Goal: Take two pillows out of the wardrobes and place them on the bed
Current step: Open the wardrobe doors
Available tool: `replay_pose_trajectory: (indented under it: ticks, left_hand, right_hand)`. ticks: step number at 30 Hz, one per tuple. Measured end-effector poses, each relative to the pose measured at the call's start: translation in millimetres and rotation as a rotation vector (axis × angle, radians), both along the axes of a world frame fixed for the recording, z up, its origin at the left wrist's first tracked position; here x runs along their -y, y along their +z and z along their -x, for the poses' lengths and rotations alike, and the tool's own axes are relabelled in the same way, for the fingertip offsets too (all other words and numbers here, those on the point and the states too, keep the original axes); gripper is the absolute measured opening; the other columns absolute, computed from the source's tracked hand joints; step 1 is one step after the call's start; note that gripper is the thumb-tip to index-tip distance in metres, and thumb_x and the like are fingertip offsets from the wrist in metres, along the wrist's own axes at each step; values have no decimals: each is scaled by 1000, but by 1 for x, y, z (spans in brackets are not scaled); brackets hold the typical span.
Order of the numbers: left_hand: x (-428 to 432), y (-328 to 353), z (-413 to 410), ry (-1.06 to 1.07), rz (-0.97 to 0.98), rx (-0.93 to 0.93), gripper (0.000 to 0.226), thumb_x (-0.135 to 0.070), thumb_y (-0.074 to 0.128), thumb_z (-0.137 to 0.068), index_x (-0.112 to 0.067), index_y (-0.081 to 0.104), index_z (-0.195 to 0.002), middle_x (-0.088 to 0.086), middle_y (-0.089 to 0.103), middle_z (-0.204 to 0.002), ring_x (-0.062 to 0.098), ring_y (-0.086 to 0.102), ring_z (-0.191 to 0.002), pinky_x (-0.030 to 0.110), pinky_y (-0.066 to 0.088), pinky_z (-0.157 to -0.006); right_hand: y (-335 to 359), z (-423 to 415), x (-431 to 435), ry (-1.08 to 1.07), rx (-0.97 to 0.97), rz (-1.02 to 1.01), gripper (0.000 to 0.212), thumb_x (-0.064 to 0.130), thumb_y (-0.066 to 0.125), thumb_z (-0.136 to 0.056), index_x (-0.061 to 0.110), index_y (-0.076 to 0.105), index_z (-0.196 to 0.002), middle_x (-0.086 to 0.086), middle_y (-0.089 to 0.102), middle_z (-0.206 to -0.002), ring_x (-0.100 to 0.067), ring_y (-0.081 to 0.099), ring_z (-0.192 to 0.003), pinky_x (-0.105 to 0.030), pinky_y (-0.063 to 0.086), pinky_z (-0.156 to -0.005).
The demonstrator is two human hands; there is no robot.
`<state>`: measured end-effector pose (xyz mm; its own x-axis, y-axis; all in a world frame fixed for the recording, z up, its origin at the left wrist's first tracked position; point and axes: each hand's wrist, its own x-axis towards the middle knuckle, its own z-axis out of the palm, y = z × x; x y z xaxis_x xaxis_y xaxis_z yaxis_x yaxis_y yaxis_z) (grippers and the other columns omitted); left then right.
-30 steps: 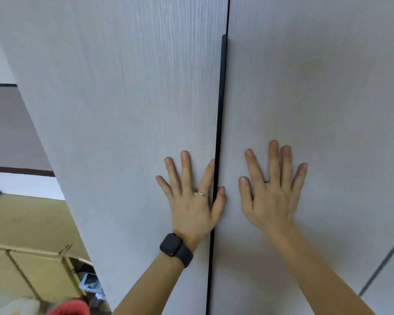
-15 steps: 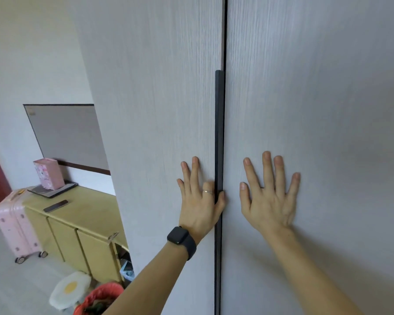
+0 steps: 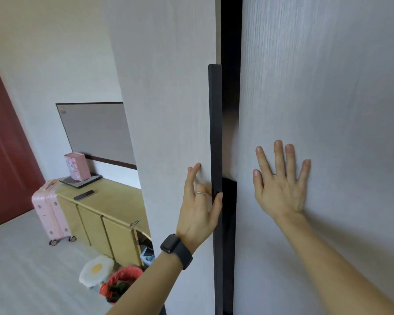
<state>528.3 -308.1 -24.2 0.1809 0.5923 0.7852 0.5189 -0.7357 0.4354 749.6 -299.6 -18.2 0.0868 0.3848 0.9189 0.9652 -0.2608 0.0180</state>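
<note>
At the far left a dark red door (image 3: 5, 144) stood against the wall, with a pink suitcase (image 3: 49, 210) on the floor beside a low yellow cabinet (image 3: 100, 214). A pink box (image 3: 76, 165) and a phone (image 3: 84, 195) lay on the cabinet's top, the box near its back edge. A red-lined bin (image 3: 121, 280) stood on the floor by the cabinet's near corner.

The left wardrobe door (image 3: 168, 110) had come away from the right wardrobe door (image 3: 328, 87) within the last second; where the two had met along a closed seam, a dark gap (image 3: 230, 64) now showed between them. The left hand (image 3: 199, 208) held the long black handle (image 3: 215, 144) at the door's edge, thumb hooked round its front, the other fingers (image 3: 192, 173) partly curled against the panel. The right hand (image 3: 280, 185) lay flat and spread on the right door, gripping nothing.

In my judgement the opening was only begun, and the left door needs to swing much further.

No pillow was visible; the interior seen through the gap was too dark to make out. The handle's long axis ran vertically, parallel to the gap. No bed was in view.
</note>
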Motion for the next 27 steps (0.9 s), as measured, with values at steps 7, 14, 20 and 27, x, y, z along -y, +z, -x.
replay_pose_trajectory:
  ticks: [7,14,20,27]
  left_hand:
    - [40,-2,61,33,-13,45,27,-42,57,-95,-15,53,-93,-5,34,-156,-28,36,-118,-7,34,-83]
    - [64,-5,114,27,52,153,29,-45,57,-95,-18,58,-105,-17,47,-147,-1,51,-131,12,42,-98]
    - [87,1,171,65,238,183,14,-39,64,-94,-34,56,-105,-20,71,-106,-1,68,-101,20,53,-88]
    - [107,-7,244,280,249,396,33,-35,68,-89,-50,51,-113,-14,72,-104,7,72,-80,16,52,-70]
  right_hand:
    - [5,18,19,83,-146,81,63,40,40,-100,34,20,-159,-3,0,-170,-24,-5,-156,-60,0,-122]
    - [-44,132,76,953,-754,361,49,54,49,-99,48,41,-147,21,26,-163,1,22,-149,-41,33,-118]
    - [-88,223,103,1364,-795,478,44,31,55,-103,42,46,-144,27,48,-148,0,44,-139,-32,41,-114]
    - [-124,316,95,1353,-608,509,55,31,53,-104,48,32,-152,15,42,-156,-5,42,-142,-20,37,-114]
